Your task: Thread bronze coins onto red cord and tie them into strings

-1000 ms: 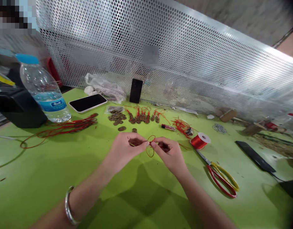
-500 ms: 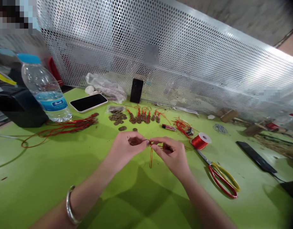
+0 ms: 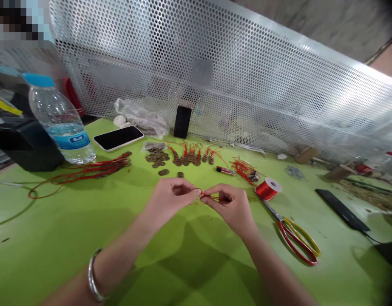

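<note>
My left hand is closed in a pinch on a small coin, mostly covered by the fingertips. My right hand pinches red cord right beside it, and the strands run back under its fingers. Both hands meet above the green table, fingertips almost touching. Beyond them lie two loose coins, a pile of coins and a row of coin strings with red cord. The knot or hole at the fingertips is too small to make out.
Right of my hands are a spool of red thread, scissors, a small tube, tangled red cord and a black power bank or phone. On the left stand a water bottle, a phone and corded coins.
The red cord loop that hung below my fingertips is no longer seen there; the cord now lies drawn toward my right hand. Both hands stay nearly in place.
</note>
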The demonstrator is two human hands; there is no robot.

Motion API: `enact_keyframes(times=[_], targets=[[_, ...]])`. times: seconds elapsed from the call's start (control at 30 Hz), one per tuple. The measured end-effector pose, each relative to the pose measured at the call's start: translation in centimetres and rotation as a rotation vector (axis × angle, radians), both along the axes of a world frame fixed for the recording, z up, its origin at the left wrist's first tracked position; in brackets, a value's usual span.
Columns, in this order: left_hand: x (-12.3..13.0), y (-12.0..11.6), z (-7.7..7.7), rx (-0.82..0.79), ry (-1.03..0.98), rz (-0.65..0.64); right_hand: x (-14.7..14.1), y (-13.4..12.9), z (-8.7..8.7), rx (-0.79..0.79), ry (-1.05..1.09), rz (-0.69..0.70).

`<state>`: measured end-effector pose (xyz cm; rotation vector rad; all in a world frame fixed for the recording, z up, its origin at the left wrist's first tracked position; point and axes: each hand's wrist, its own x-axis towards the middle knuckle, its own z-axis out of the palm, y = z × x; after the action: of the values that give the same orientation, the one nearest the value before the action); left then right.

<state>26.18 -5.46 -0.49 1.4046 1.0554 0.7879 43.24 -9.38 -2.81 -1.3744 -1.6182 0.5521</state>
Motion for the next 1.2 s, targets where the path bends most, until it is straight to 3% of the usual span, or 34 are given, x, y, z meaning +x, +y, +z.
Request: enact_keyframes(times=[0.17,0.33,0.6,0.8,1.0,1.2], targets=[[0.1,0.0,-0.1,-0.093,-0.061,-0.018,0.2,-0.1,0.2,0.098,-0.081,0.031],[0.0,-0.1,-0.2,-0.006,-0.066,-0.071,0.3,-0.2,0.1,0.111,-0.046,0.069],[0.3,-0.9,-0.1,-0.064,-0.268,-0.303,0.3,-0.4,0.4,0.047,0.256,0.255],[0.2,-1.5,-0.3,-0.124,-0.359,-0.464,0.4,-0.6,0.9,0.136,0.271,0.288],[0.0,-1.3,-0.1,0.041,-0.103,-0.352,0.7,-0.5,1.2,0.115,0.050,0.177],[0.0,-1.2,-0.2,0.039,-0.072,-0.314,1.0,-0.7,1.7,0.088,-0.063,0.125]])
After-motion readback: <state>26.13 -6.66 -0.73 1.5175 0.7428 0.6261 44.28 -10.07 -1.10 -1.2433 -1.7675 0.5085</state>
